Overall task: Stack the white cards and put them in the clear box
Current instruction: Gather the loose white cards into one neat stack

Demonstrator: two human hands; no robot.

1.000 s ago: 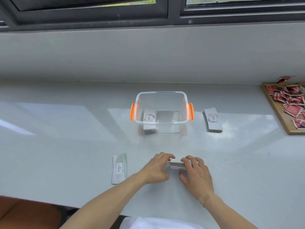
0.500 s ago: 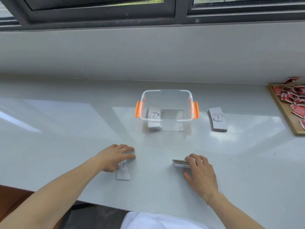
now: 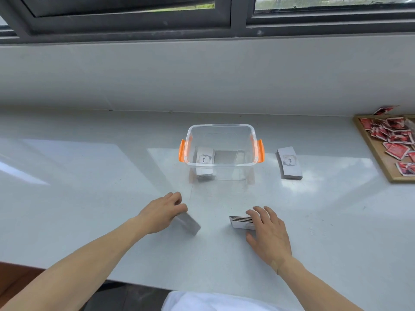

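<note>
The clear box (image 3: pixel 221 129) with orange side clips stands mid-counter and holds a white card stack (image 3: pixel 204 159) at its left end. My left hand (image 3: pixel 162 212) grips a loose white card (image 3: pixel 188 223), blurred and tilted, lifted off the counter. My right hand (image 3: pixel 268 231) rests on a small stack of white cards (image 3: pixel 241 222) lying flat in front of the box, fingers over its right part. Another white card stack (image 3: pixel 289 162) lies on the counter to the right of the box.
A wooden tray (image 3: pixel 374 153) with several red packets sits at the far right. A wall and window frame rise behind the counter. The counter's front edge runs just below my forearms.
My left hand left the stack, reached left to a lone card, took hold of it and now carries it rightward toward the stack. My right hand stayed on the stack.
</note>
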